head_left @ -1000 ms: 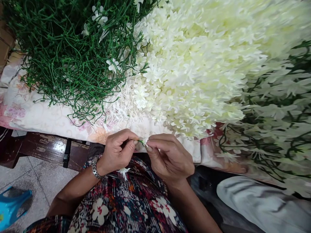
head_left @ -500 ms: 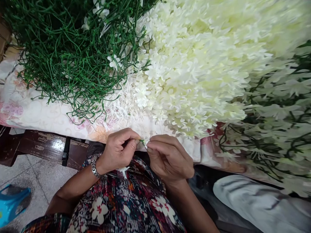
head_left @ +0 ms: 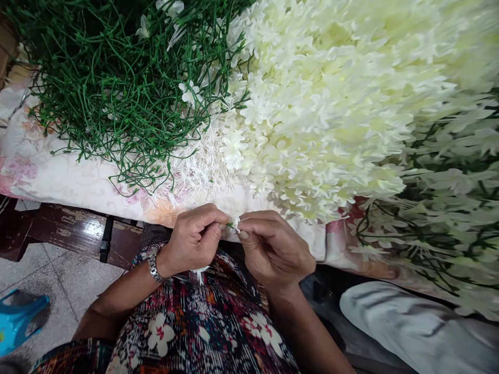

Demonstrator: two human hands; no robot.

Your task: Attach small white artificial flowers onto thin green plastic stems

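Observation:
My left hand (head_left: 197, 236), with a metal watch on its wrist, is closed in a pinch on a green plastic stem (head_left: 230, 225) whose tip points right. Below that palm a tuft of white threads (head_left: 200, 274) sticks out; the fingers hide its upper part. Right across from it, my right hand (head_left: 275, 249) pinches a small white piece (head_left: 236, 226) against the stem's tip. My fingers mostly cover this piece, so its exact shape is unclear. Both hands hover at the table's near edge, fingertips almost meeting.
Green plastic stems (head_left: 128, 104) lie heaped at the back left, beside white stamen-like threads (head_left: 206, 161). A large mound of cream artificial flowers (head_left: 323, 119) fills the back right. Finished-looking flower sprays (head_left: 436, 223) lie farther right, near another person's knee (head_left: 374, 306). A blue stool (head_left: 23, 317) stands on the floor.
My fingertips have come slightly closer together, and the white piece now meets the stem's tip. My right hand has tilted a little upward. The view has shifted slightly.

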